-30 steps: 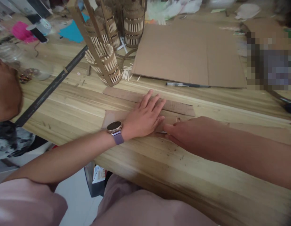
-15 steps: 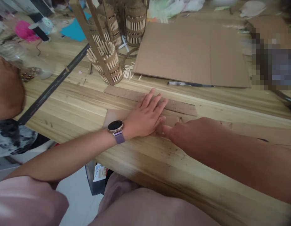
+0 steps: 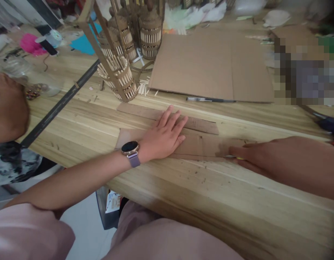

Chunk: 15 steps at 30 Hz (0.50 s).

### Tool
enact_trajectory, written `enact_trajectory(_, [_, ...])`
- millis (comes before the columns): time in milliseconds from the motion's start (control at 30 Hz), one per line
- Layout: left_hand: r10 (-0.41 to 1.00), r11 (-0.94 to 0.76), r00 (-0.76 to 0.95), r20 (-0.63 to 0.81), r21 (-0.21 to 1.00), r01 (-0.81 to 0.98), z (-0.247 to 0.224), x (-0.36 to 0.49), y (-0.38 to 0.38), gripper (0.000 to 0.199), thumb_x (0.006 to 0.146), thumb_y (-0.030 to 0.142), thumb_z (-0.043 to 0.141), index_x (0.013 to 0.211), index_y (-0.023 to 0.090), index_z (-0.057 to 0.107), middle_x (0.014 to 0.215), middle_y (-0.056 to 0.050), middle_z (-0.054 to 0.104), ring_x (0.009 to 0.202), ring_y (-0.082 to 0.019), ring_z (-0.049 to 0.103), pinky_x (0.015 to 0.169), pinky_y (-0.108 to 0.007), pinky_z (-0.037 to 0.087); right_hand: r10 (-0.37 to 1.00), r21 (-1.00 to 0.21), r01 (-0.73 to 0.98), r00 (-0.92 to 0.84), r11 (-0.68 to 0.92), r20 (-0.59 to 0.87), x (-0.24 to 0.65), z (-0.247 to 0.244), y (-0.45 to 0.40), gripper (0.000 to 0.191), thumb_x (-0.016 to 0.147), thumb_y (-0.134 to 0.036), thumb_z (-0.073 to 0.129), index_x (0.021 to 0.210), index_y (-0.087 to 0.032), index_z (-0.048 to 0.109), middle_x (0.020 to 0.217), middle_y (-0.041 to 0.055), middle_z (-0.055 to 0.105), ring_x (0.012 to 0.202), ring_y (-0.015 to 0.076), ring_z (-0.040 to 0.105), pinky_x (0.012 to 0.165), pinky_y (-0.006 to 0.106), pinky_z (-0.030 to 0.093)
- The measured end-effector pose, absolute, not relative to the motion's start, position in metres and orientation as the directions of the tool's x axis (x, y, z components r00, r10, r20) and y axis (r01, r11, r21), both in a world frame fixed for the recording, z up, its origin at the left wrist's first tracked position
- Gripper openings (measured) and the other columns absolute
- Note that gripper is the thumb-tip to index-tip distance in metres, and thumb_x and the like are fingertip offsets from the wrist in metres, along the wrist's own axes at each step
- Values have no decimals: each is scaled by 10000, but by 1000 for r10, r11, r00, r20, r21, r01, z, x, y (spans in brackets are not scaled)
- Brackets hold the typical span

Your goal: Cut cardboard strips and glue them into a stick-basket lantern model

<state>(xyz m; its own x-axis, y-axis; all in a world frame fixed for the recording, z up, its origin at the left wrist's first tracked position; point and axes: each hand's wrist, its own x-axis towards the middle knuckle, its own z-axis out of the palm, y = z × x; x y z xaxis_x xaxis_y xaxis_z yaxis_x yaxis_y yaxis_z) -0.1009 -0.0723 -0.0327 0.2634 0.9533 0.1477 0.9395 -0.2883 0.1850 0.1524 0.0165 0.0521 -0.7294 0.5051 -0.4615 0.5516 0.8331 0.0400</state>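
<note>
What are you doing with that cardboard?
The left hand lies flat on a long cardboard strip on the wooden table. The right hand holds a thin tool, too blurred to name, at the strip's near edge. A second strip and a pen lie behind.

Def craft workshop / maker space, not kitchen or office. Big wooden worktable (image 3: pixel 183 187) w/ scuffs + bits of debris. Handmade lantern-like stick towers (image 3: pixel 121 72) standing at back, loose sticks (image 3: pixel 143 86) beside them. Flat cardboard sheet (image 3: pixel 210 68), cut cardboard strips (image 3: pixel 167 117), pen (image 3: pixel 210 99), long black ruler (image 3: pixel 58 104), coloured paper scraps (image 3: pixel 83 39) + misc clutter round edges.
</note>
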Motion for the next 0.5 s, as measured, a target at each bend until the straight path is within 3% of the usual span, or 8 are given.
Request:
enact_trajectory(100, [958,-278,255,134,199,940,-34,-86,-66,558,1026,356,381,1499,62,347,1594,-226,297,1526,-396,90,1221,-586,177,471,-4,574,-676,819,-566,167,49,28,350,971,-358,356,1197,-303,617,1058,112,760,871,301,728,684,400,490])
enact_trajectory(167, [964,-257,232,132,223,940,-36,-75,-59,551,1023,345,387,1500,73,346,1603,-224,276,1528,-397,72,1218,-597,169,497,24,603,-634,797,-593,158,52,24,358,981,-325,316,1200,-269,593,1070,117,752,888,306,718,687,396,475])
enact_trajectory(367, [963,-237,170,207,359,903,-33,-89,-45,526,1039,376,295,1507,138,317,1583,-200,321,1528,-338,145,1217,-594,182,428,-1,514,-715,858,-553,119,45,-3,249,998,-312,331,961,-228,562,885,59,732,738,248,702,568,311,375])
enact_trajectory(500, [938,-249,155,311,293,923,-21,-129,-64,534,1041,409,291,1500,139,334,1591,-210,298,1530,-353,121,1212,-621,160,406,39,444,-777,895,-481,106,33,-12,218,1002,-322,382,982,-222,575,768,27,709,641,219,687,482,281,260])
